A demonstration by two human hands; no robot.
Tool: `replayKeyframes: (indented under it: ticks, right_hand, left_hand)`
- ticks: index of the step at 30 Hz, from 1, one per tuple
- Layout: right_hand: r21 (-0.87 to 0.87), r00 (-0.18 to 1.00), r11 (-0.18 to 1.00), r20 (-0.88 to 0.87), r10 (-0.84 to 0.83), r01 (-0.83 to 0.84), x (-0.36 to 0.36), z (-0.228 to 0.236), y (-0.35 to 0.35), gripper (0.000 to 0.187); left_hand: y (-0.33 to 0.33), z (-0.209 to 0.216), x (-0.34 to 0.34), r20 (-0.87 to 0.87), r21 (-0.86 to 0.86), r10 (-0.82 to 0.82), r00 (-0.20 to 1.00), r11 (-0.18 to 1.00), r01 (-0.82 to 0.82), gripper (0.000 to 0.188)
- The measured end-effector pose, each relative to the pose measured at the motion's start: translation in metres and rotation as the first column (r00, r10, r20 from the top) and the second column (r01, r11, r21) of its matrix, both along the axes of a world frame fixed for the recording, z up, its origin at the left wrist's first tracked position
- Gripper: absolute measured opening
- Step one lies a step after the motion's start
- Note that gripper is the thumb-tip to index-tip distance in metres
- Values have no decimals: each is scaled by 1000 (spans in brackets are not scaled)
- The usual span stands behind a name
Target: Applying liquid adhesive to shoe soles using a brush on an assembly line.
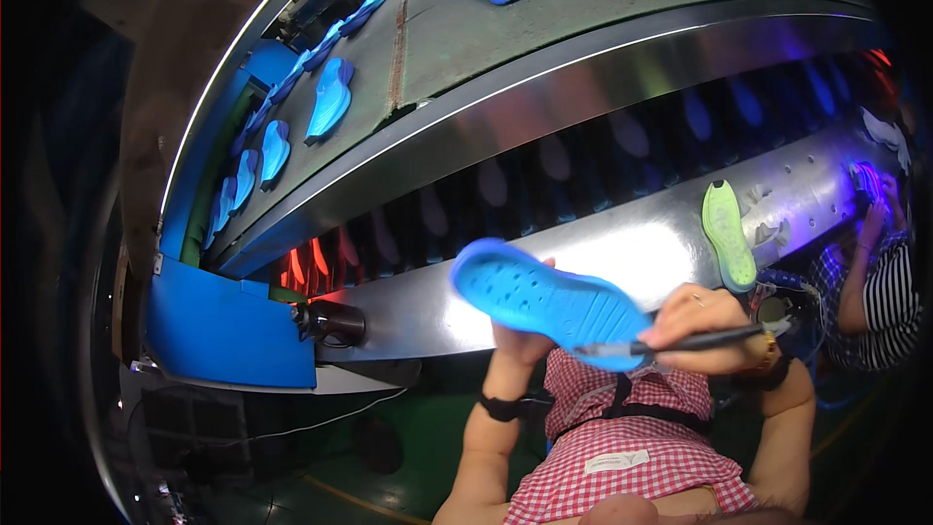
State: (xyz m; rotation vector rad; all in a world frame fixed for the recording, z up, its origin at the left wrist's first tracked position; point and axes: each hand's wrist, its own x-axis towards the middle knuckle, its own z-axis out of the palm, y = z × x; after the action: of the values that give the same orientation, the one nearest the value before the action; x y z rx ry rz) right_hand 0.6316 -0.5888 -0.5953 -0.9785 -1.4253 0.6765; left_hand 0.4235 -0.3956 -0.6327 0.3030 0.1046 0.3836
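My left hand is closed on a bright blue shoe sole, supporting it from beneath; most of its fingers are hidden behind the sole. The sole's upward face has small holes at its far left end and fine ridges toward the near right. Between the fingers of my right hand is a slim black-handled brush. Its pale grey tip lies over the sole's right end. A yellow-green sole rests on the metal ledge just beyond my right hand.
Several blue soles, one of them a single sole, lie on the dark conveyor belt. Below it runs a shiny metal ledge with a dark brown container at its left. Another person's arm is at the right.
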Motion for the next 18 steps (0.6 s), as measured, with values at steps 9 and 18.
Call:
replayKeyframes:
  ticks: [9, 18]
  right_hand:
    - [-161, 965, 952, 14, -261, 259, -23, -55, 43, 19]
    - [-68, 998, 996, -12, 56, -57, -14, -17, 21, 18]
  left_hand:
    - [-38, -39, 30, -251, 102, 210, 945, 977, -190, 89]
    - [-23, -14, 23, -188, 286, 428, 884, 885, -368, 89]
